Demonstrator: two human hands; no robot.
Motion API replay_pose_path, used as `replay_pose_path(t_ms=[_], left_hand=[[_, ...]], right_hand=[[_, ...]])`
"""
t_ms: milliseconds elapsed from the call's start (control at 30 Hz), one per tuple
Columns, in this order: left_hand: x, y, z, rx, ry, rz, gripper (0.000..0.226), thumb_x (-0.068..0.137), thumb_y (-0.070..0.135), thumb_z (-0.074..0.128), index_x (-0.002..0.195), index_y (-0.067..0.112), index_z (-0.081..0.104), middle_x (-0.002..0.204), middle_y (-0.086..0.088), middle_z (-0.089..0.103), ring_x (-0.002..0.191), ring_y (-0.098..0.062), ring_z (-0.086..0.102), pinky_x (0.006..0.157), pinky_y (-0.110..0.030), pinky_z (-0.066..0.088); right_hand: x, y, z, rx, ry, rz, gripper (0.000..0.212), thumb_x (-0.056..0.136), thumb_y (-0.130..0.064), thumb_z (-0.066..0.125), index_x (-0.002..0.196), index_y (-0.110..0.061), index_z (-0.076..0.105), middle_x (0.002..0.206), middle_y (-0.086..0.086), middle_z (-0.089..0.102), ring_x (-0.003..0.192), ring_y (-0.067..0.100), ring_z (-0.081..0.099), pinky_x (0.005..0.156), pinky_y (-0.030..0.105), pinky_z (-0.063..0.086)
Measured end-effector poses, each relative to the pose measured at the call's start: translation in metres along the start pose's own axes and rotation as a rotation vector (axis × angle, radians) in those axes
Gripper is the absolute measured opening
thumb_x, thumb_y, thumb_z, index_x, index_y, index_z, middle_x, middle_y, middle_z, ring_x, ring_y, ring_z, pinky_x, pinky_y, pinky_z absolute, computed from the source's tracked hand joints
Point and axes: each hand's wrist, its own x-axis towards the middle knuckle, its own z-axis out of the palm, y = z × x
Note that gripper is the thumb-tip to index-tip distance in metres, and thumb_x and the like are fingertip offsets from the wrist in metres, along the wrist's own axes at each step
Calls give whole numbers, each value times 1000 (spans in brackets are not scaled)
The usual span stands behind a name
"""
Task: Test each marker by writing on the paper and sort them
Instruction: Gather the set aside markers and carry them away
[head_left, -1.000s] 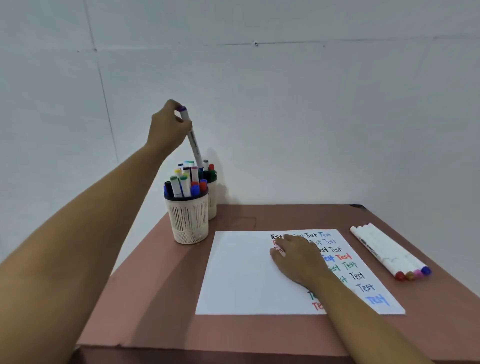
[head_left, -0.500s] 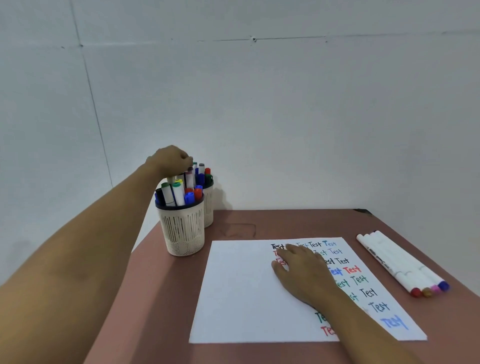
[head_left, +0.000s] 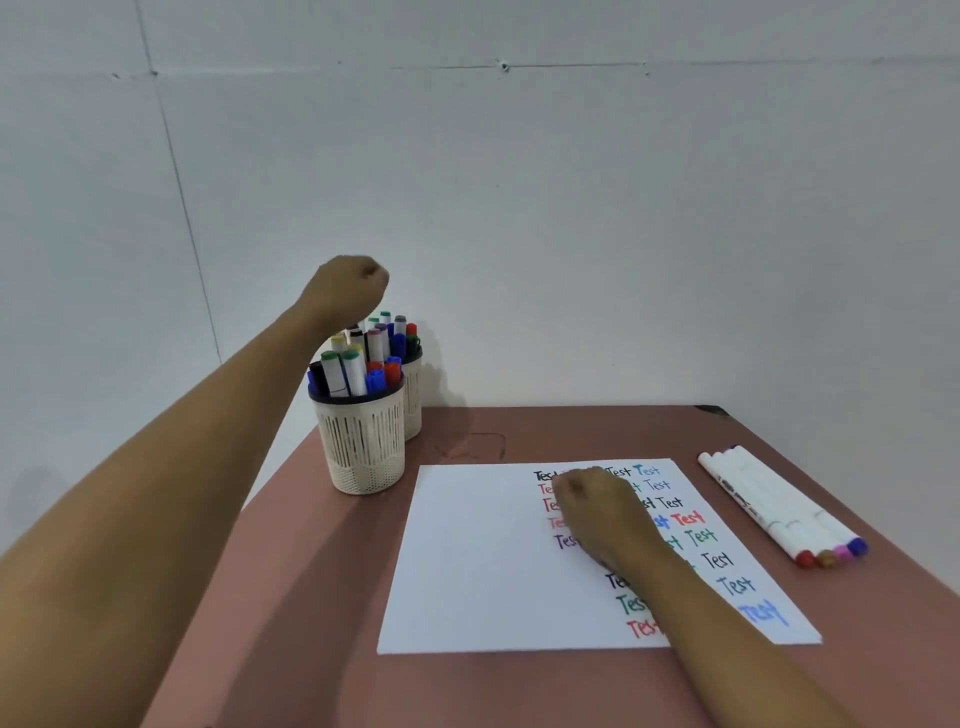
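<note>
A white paper lies on the brown table, its right half covered with "Test" written in several colours. My right hand rests on the written part and holds no marker. My left hand hovers above two marker cups with its fingers curled in, and nothing shows in it. The front cup is full of capped markers standing upright. The rear cup behind it holds more. Several white markers lie side by side to the right of the paper.
A pale wall stands close behind the table and the cups. The table's left edge runs just beside the front cup. Bare brown tabletop shows in front of the paper and between paper and cups.
My left hand lowered a purple-capped marker into the cups, let it go and rose again without it. My right hand stayed on the paper. The view tilted down slightly.
</note>
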Motion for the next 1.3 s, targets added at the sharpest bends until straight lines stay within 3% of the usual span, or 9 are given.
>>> replay_pose_path(t_ms=[167, 367, 467, 667, 833, 967, 1033, 1133, 1300], left_hand=[[-52, 53, 6, -150, 22, 112, 29, 96, 21, 39, 104, 10, 65, 91, -6, 63, 77, -21, 57, 68, -28, 46], [-117, 29, 49, 148, -492, -138, 17, 93, 16, 44, 82, 7, 55, 75, -9, 58, 67, -24, 56, 60, -30, 51], [-142, 17, 54, 312, -508, -228, 13, 92, 16, 46, 84, 8, 51, 74, -7, 54, 61, -19, 54, 50, -26, 47], [-168, 14, 58, 237, -583, -421, 15, 96, 13, 40, 100, 0, 45, 79, -15, 55, 63, -28, 59, 54, -34, 53], [-167, 12, 63, -13, -538, -514, 17, 93, 4, 37, 100, -5, 50, 86, -22, 61, 61, -30, 59, 63, -39, 56], [-167, 14, 64, -41, -534, -520, 15, 93, 2, 38, 98, -5, 49, 88, -23, 60, 61, -30, 58, 62, -39, 55], [-167, 15, 64, -30, -539, -514, 13, 93, 2, 38, 100, -4, 48, 84, -22, 58, 61, -30, 57, 64, -40, 55], [-167, 17, 65, -9, -543, -500, 17, 93, 2, 39, 105, -4, 48, 81, -20, 56, 67, -32, 59, 75, -44, 57], [-168, 18, 66, 18, -553, -478, 23, 92, 2, 39, 113, -5, 48, 84, -20, 56, 79, -35, 61, 79, -46, 57]], right_hand=[[1, -1, -11, -85, 136, 27, 32, 97, -24, 41, 75, -9, 57, 77, 4, 59, 71, 21, 56, 57, 25, 37], [-12, 13, -42, -229, 154, 126, 17, 90, -9, 47, 74, -7, 54, 83, 8, 59, 77, 27, 52, 61, 27, 37], [-27, 24, -56, -304, 107, 181, 17, 88, -5, 45, 73, -11, 44, 91, 7, 57, 79, 24, 47, 65, 28, 37], [-52, 46, -68, -479, 53, 278, 22, 92, -8, 44, 111, -8, 56, 120, 15, 55, 115, 35, 47, 85, 35, 41], [-45, 50, -71, -473, 57, 255, 12, 90, -6, 46, 91, -11, 56, 134, 10, 53, 115, 29, 52, 85, 32, 41], [-24, 63, -72, -258, 42, 384, 60, 89, -11, 45, 147, -22, 34, 159, -4, 18, 129, 27, 45, 100, 37, 43], [-21, 66, -70, -182, 34, 418, 73, 86, -10, 44, 151, -35, 22, 161, -13, 7, 124, 25, 49, 91, 37, 48], [-21, 68, -66, -143, 92, 453, 55, 87, -13, 47, 140, -30, 45, 149, -3, 41, 110, 25, 58, 68, 29, 44], [-23, 61, -65, -76, 130, 504, 50, 88, -15, 48, 137, -26, 48, 133, 5, 54, 112, 29, 55, 82, 34, 48]])
